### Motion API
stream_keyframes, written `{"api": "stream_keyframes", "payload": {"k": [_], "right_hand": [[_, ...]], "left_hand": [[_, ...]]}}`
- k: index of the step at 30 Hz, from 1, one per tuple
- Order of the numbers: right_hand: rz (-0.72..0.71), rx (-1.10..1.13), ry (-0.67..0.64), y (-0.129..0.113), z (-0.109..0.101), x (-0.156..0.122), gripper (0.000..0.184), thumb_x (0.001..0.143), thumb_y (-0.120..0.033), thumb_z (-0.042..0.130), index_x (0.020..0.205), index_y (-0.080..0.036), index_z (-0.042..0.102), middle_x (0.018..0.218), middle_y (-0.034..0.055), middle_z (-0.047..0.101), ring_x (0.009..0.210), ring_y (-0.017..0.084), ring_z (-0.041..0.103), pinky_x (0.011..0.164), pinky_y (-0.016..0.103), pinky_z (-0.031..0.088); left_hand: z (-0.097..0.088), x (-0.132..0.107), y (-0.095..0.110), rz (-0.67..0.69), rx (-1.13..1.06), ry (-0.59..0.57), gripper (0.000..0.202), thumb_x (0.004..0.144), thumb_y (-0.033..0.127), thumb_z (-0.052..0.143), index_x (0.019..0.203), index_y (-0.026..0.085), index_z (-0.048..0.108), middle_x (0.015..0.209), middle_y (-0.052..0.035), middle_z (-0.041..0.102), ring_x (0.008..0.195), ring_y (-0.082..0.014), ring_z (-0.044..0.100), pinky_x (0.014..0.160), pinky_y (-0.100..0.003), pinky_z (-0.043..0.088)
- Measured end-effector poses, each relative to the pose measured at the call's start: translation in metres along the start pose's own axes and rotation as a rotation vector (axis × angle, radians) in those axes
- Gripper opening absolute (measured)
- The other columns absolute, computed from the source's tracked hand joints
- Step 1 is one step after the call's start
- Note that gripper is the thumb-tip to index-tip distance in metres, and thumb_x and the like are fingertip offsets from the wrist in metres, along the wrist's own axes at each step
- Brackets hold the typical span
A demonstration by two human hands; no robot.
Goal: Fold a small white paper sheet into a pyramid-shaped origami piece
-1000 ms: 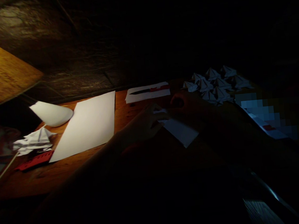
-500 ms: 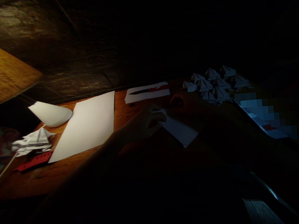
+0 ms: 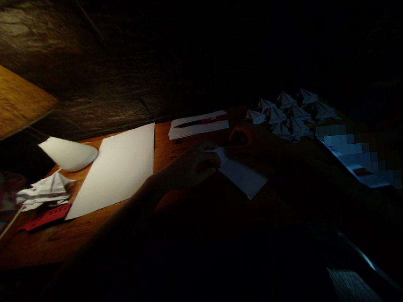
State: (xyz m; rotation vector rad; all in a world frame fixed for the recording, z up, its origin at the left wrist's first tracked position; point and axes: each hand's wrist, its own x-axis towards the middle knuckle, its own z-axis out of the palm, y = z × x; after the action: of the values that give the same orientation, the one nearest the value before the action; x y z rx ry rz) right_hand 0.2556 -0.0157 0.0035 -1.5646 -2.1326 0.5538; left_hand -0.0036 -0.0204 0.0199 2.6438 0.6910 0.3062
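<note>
A small white piece of paper (image 3: 244, 178), seemingly folded, lies at the middle of the dim table between my hands. My left hand (image 3: 202, 164) pinches its upper left edge between thumb and fingers. Close to the paper's top edge, my right hand (image 3: 255, 139) has its fingers curled in and appears to grip the paper too, though deep shadow hides much of it. Behind my hands, a knife (image 3: 187, 124) with a dark blade and red handle rests on a small stack of white paper (image 3: 200, 132).
Several folded paper shapes (image 3: 293, 114) with pointed tops stand at the back right. A large white sheet (image 3: 115, 172), a curled paper (image 3: 69, 154), a creased paper piece (image 3: 46, 189) and a red object (image 3: 47, 217) lie left. A bluish, partly pixelated object (image 3: 360, 170) lies right.
My left hand's fingers have shifted very slightly on the paper. Everything else stays in place.
</note>
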Motion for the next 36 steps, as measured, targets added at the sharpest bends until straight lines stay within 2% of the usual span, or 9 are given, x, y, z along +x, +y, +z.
{"api": "stream_keyframes", "payload": {"k": [7, 9, 12, 15, 22, 30, 33, 36], "right_hand": [[-0.003, 0.002, 0.005, 0.004, 0.002, 0.002, 0.038, 0.079, -0.038, 0.081, 0.108, -0.015, 0.074, 0.102, 0.0114, 0.074, 0.083, 0.021, 0.065, 0.071, 0.031, 0.046], [-0.010, 0.016, 0.015, 0.005, 0.003, 0.002, 0.037, 0.079, -0.038, 0.082, 0.107, -0.015, 0.074, 0.103, 0.0118, 0.074, 0.084, 0.021, 0.065, 0.071, 0.031, 0.046], [-0.028, 0.040, 0.016, 0.005, 0.004, 0.001, 0.034, 0.079, -0.038, 0.082, 0.103, -0.015, 0.073, 0.105, 0.0126, 0.073, 0.083, 0.022, 0.065, 0.070, 0.032, 0.047], [-0.027, 0.053, 0.015, 0.003, 0.003, 0.001, 0.031, 0.081, -0.040, 0.080, 0.100, -0.016, 0.072, 0.103, 0.0122, 0.073, 0.083, 0.022, 0.065, 0.071, 0.032, 0.048], [-0.047, 0.027, 0.017, 0.004, 0.003, 0.001, 0.027, 0.081, -0.035, 0.080, 0.100, -0.017, 0.072, 0.105, 0.0121, 0.073, 0.085, 0.022, 0.065, 0.072, 0.033, 0.049], [-0.035, -0.015, 0.002, -0.003, 0.001, -0.004, 0.027, 0.086, -0.035, 0.076, 0.104, -0.016, 0.072, 0.107, 0.0126, 0.073, 0.087, 0.022, 0.065, 0.073, 0.032, 0.047], [-0.070, -0.096, 0.016, -0.006, 0.004, -0.008, 0.029, 0.090, -0.036, 0.073, 0.107, -0.013, 0.073, 0.110, 0.0152, 0.071, 0.089, 0.023, 0.065, 0.074, 0.033, 0.047], [-0.154, -0.235, 0.017, -0.015, 0.008, -0.013, 0.024, 0.097, -0.032, 0.063, 0.104, -0.011, 0.074, 0.113, 0.0180, 0.068, 0.101, 0.027, 0.065, 0.081, 0.035, 0.047]], "left_hand": [[0.000, -0.001, -0.004, 0.009, -0.004, -0.029, 0.007, 0.094, 0.021, 0.062, 0.096, 0.020, 0.068, 0.141, -0.0097, 0.054, 0.130, -0.0294, 0.057, 0.110, -0.052, 0.050], [0.002, -0.002, -0.007, 0.038, 0.001, 0.008, 0.014, 0.093, 0.022, 0.062, 0.106, 0.022, 0.065, 0.139, -0.0100, 0.056, 0.129, -0.0293, 0.057, 0.110, -0.053, 0.050], [0.005, -0.003, -0.010, 0.092, 0.005, 0.082, 0.035, 0.094, 0.024, 0.062, 0.128, 0.024, 0.057, 0.135, -0.0106, 0.059, 0.128, -0.0287, 0.057, 0.111, -0.053, 0.050], [0.009, -0.003, -0.008, 0.081, 0.041, 0.075, 0.041, 0.097, 0.028, 0.060, 0.138, 0.025, 0.055, 0.135, -0.0117, 0.057, 0.129, -0.0287, 0.056, 0.111, -0.053, 0.050], [0.020, 0.004, -0.005, -0.032, 0.098, 0.121, 0.034, 0.099, 0.025, 0.054, 0.132, 0.022, 0.061, 0.126, -0.0108, 0.059, 0.123, -0.0278, 0.057, 0.108, -0.052, 0.051], [0.022, 0.004, -0.004, -0.035, 0.120, 0.113, 0.037, 0.098, 0.023, 0.056, 0.135, 0.024, 0.062, 0.129, -0.0101, 0.056, 0.125, -0.0275, 0.055, 0.110, -0.050, 0.050], [0.022, 0.005, 0.000, -0.043, 0.125, 0.120, 0.032, 0.098, 0.023, 0.055, 0.129, 0.021, 0.064, 0.129, -0.0111, 0.055, 0.124, -0.0281, 0.054, 0.109, -0.050, 0.051], [0.023, 0.005, 0.004, -0.050, 0.146, 0.118, 0.026, 0.096, 0.020, 0.055, 0.120, 0.016, 0.065, 0.129, -0.0134, 0.054, 0.122, -0.0285, 0.055, 0.107, -0.049, 0.053]]}}
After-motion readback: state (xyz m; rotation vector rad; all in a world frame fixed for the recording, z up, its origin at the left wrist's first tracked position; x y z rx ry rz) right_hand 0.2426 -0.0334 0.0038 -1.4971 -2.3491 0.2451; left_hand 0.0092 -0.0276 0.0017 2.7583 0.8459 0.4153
